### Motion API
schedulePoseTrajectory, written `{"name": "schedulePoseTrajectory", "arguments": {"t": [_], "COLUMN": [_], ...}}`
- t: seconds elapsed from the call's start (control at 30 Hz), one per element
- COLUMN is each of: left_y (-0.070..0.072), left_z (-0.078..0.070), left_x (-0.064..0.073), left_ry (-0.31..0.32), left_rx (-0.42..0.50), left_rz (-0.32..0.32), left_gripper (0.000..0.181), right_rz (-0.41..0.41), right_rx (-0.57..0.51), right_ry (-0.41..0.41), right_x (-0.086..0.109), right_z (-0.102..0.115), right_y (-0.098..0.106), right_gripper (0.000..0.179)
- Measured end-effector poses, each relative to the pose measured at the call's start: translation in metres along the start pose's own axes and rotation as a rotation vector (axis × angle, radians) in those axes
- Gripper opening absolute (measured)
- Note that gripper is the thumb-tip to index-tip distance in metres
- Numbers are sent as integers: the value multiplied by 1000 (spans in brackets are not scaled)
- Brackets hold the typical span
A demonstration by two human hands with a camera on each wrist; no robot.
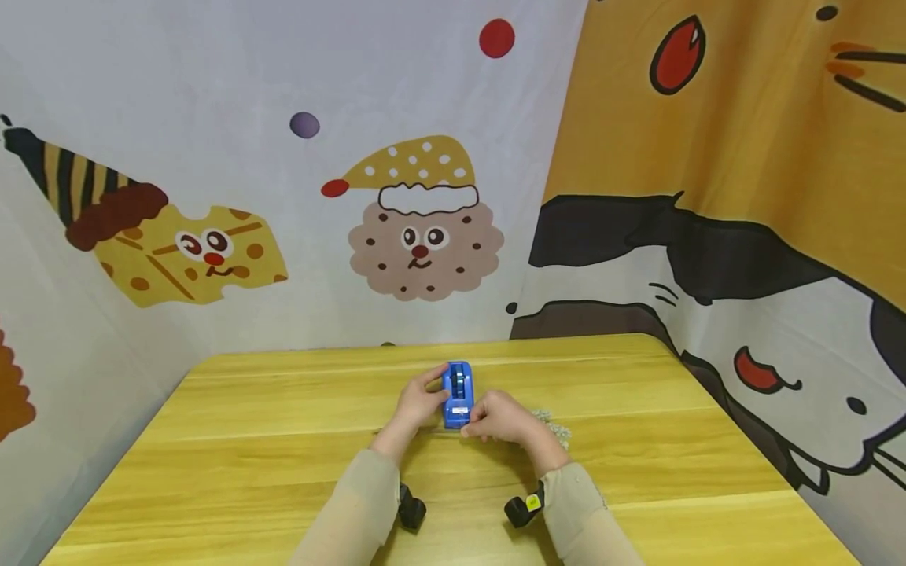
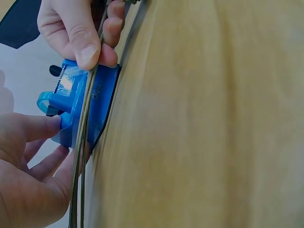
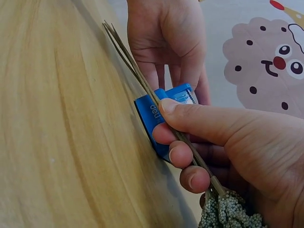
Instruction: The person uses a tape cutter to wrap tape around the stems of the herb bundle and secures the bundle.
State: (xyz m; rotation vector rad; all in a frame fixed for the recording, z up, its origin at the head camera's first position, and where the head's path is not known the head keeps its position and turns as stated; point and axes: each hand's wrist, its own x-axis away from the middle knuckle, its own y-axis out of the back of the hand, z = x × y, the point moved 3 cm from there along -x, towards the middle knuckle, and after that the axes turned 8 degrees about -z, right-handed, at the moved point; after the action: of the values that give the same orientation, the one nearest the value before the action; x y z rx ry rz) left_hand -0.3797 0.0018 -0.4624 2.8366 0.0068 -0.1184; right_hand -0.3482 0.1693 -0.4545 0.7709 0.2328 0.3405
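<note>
A blue tape dispenser (image 1: 458, 413) stands on the wooden table in front of me, its roll of clear tape toward the far end. My left hand (image 1: 419, 402) grips it from the left, thumb on the near side and fingers reaching around. At the dispenser's near end, my right hand (image 1: 501, 417) pinches a small bundle of thin brown stems (image 3: 128, 54) between thumb and curled fingers. The stems cross in front of the dispenser's side in the left wrist view. Pale, beady dried flower heads (image 3: 232, 213) hang below the right hand, partly covered by it.
The light wooden table (image 1: 248, 440) reaches back to a cloth backdrop (image 1: 410, 86) printed with cartoon figures. Black wrist cameras (image 1: 412, 509) sit under both sleeves, just above the tabletop.
</note>
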Motion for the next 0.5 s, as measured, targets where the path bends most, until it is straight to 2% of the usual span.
{"name": "schedulePoseTrajectory", "arguments": {"t": [0.27, 0.4, 0.5], "left_y": [2, 0, 4], "left_z": [3, 1, 0], "left_x": [0, 1, 2], "left_ry": [20, 14, 11], "left_rx": [27, 31, 25], "left_rz": [-14, -3, 15], "left_gripper": [50, 50, 49], "right_rz": [5, 4, 21], "right_rx": [1, 15, 29], "right_ry": [30, 27, 24], "right_x": [-1, 1, 1], "right_z": [0, 0, 4], "right_y": [-5, -4, -3], "right_gripper": [26, 26, 26]}}
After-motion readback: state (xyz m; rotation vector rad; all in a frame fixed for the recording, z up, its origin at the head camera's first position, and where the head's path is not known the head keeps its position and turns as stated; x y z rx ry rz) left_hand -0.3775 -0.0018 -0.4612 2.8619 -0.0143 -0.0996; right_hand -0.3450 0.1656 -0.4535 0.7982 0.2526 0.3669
